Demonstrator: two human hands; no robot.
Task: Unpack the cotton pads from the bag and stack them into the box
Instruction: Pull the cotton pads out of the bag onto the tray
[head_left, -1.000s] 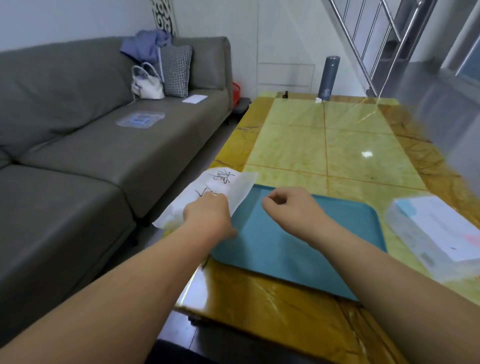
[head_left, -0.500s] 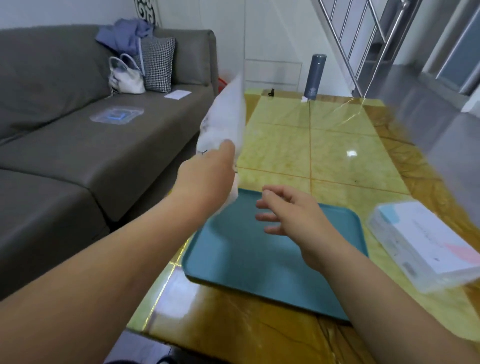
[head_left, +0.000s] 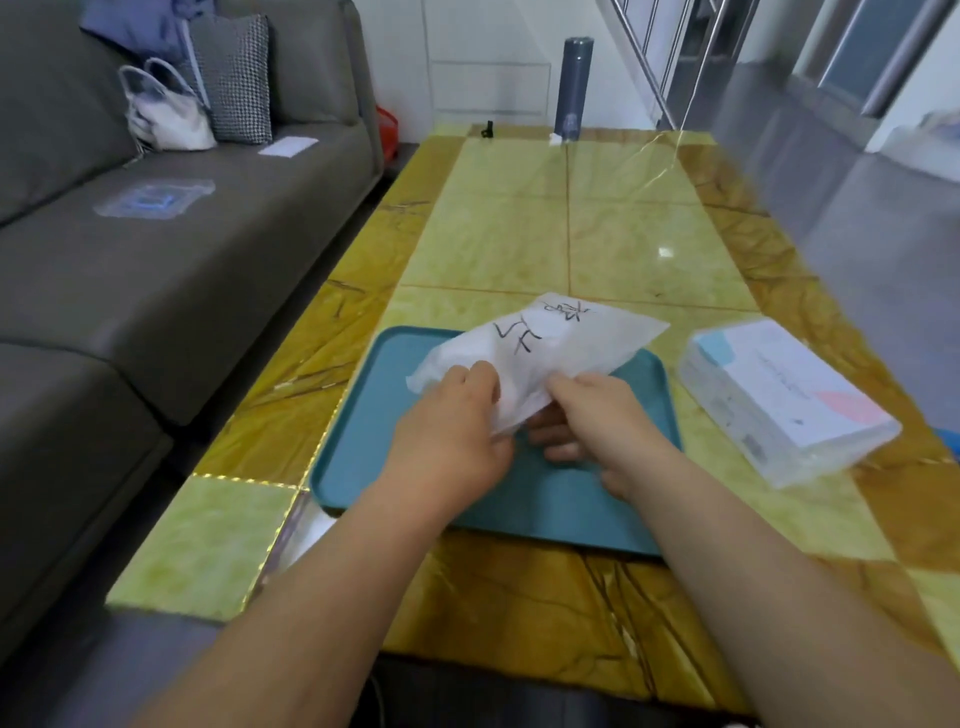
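Note:
A white bag (head_left: 550, 348) with black handwriting is held over the teal tray (head_left: 363, 467), slanting away to the right. My left hand (head_left: 452, 431) grips its near end from the left. My right hand (head_left: 587, 421) grips the same end from the right, fingers curled under it. The contents of the bag are hidden. A clear plastic box (head_left: 784, 400) with a white, blue and pink label lies on the table to the right of the tray.
The tray lies on a yellow-green marble table (head_left: 571, 234). A grey flask (head_left: 574, 88) stands at the table's far end. A grey sofa (head_left: 130, 270) runs along the left, with a white handbag (head_left: 166, 114), cushions and a plastic packet on it. A stair railing rises at the back right.
My left hand has brought the bag from the table's left edge, up and across, to above the tray. My right hand has taken hold of the bag's near end.

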